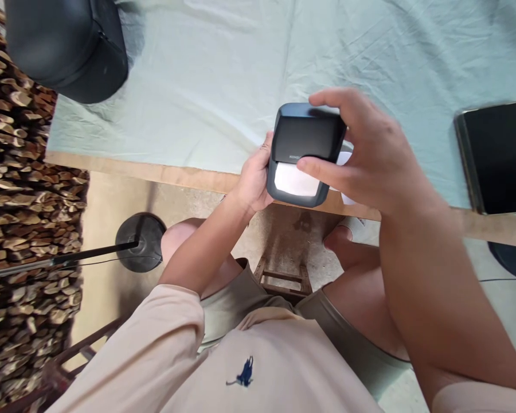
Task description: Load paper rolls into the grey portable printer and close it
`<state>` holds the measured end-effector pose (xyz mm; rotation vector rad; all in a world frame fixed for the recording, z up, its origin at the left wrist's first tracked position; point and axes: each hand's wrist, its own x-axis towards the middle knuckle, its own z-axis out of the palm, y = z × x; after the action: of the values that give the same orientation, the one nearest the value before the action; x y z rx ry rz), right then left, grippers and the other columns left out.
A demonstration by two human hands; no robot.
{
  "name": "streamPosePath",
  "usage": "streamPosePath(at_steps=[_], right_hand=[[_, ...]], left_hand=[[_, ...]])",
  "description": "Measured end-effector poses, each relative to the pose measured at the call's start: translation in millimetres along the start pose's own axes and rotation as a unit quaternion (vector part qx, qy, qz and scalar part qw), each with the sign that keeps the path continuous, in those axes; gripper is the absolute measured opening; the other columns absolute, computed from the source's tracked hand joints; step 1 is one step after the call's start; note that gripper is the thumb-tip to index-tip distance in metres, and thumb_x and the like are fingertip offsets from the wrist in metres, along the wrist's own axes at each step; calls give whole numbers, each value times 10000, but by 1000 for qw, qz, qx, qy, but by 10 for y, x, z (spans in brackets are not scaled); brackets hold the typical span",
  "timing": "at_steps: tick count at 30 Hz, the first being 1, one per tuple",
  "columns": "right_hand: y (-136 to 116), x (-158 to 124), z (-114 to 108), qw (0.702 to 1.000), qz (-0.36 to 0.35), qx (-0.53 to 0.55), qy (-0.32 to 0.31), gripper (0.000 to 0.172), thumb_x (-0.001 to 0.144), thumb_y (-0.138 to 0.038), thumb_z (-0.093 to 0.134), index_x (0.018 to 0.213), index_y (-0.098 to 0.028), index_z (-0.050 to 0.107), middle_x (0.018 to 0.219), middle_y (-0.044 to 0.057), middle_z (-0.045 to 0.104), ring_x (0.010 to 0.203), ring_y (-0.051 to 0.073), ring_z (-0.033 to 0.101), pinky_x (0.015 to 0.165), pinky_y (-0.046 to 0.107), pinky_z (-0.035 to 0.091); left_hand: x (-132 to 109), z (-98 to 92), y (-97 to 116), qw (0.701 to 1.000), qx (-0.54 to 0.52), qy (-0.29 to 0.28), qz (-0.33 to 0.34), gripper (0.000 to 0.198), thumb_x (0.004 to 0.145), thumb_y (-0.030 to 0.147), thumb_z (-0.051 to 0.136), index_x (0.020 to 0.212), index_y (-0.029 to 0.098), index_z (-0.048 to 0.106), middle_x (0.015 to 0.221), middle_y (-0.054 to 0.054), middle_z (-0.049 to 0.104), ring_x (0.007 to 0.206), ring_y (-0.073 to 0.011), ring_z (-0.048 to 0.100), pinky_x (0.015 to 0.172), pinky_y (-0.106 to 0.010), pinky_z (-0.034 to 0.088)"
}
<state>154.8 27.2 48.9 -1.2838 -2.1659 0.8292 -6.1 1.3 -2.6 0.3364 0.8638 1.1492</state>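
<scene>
Above the table's near edge, both hands hold a dark, rounded-cornered device (306, 137) with a glossy black upper part, small pale lettering and a white panel (296, 180) on its lower part. I cannot tell its exact kind. My left hand (257, 178) grips its left side, thumb along the edge and the other fingers hidden behind. My right hand (370, 149) is closed around its right side, index finger at the top corner and thumb across the front beside the white panel. Behind the right thumb a white piece (347, 194) shows, partly hidden.
A pale green cloth (198, 80) covers the table. A black zipped case (69, 49) stands at the far left, and a dark-screened phone or tablet (496, 158) lies at right. Below are a round-based black stand (141, 242) and a wooden stool (282, 281); stacked firewood (26, 229) lines the left.
</scene>
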Motion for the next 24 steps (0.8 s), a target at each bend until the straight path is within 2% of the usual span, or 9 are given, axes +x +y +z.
streamPosePath(at_steps=[4, 7, 9, 10, 12, 14, 18, 22, 24], right_hand=[[-58, -14, 25, 993, -15, -86, 85, 520, 745, -405, 706, 1216, -227, 574, 1313, 71, 574, 1168, 241, 577, 899, 373, 522], [-70, -23, 47, 969, 2, -132, 207, 450, 811, -507, 641, 1123, -189, 580, 969, 55, 635, 807, 170, 619, 695, 330, 480], [-58, -21, 56, 961, -30, -74, 264, 326, 905, -492, 533, 1062, -207, 538, 876, 4, 598, 579, 80, 511, 582, 283, 410], [-48, -18, 57, 958, -57, -24, 280, 264, 936, -457, 502, 1036, -213, 506, 884, -8, 588, 556, 60, 499, 556, 265, 395], [-28, -12, 46, 951, -94, 48, 291, 172, 953, -376, 492, 993, -213, 452, 928, -5, 590, 682, 67, 602, 587, 239, 432], [-13, -10, 26, 960, -94, 23, 261, 116, 937, -314, 491, 952, -207, 447, 868, -5, 603, 811, 98, 650, 665, 246, 470], [-21, -27, 0, 982, -52, -113, 143, 41, 823, -254, 566, 828, -217, 583, 782, 5, 652, 808, 177, 616, 716, 329, 446], [-72, -41, 15, 971, 41, -235, 9, 236, 790, -309, 604, 1010, -259, 672, 804, 84, 638, 1017, 314, 588, 746, 401, 455], [-100, -42, 15, 963, 64, -263, -18, 274, 784, -310, 611, 1042, -243, 674, 782, 101, 608, 1019, 329, 585, 780, 431, 476]], left_hand=[[15, 23, 24, 1000, 16, 2, -9, 443, 984, 460, 356, 943, 153, 672, 846, -54, 738, 1350, -270, 553, 1126, -391, 506], [28, 6, 9, 999, 33, -33, 10, 472, 989, 514, 337, 1093, 178, 652, 1034, -21, 742, 1436, -245, 462, 1149, -424, 478], [32, -23, -13, 997, 45, -65, 20, 415, 994, 471, 376, 1111, 187, 655, 1080, -12, 740, 1437, -234, 459, 1146, -403, 482], [33, -38, -24, 996, 46, -78, 23, 389, 992, 451, 402, 1097, 184, 664, 1072, -18, 744, 1428, -236, 472, 1140, -385, 488], [35, -64, -40, 994, 39, -97, 23, 395, 988, 459, 416, 1074, 173, 674, 1036, -37, 752, 1401, -251, 505, 1122, -371, 507], [35, -78, -49, 994, 33, -107, 13, 448, 990, 500, 381, 1073, 170, 674, 1037, -47, 751, 1387, -262, 521, 1110, -384, 520], [24, -83, -63, 992, 59, -109, 12, 357, 967, 474, 473, 1063, 183, 657, 1121, -36, 727, 1379, -257, 533, 1101, -386, 533], [6, -80, -76, 984, 114, -131, 36, 307, 906, 442, 605, 1105, 209, 633, 1110, -20, 718, 1208, -240, 663, 895, -284, 618], [1, -78, -77, 980, 130, -144, 39, 332, 899, 454, 611, 1125, 211, 627, 1083, -20, 720, 1105, -221, 707, 763, -231, 616]])
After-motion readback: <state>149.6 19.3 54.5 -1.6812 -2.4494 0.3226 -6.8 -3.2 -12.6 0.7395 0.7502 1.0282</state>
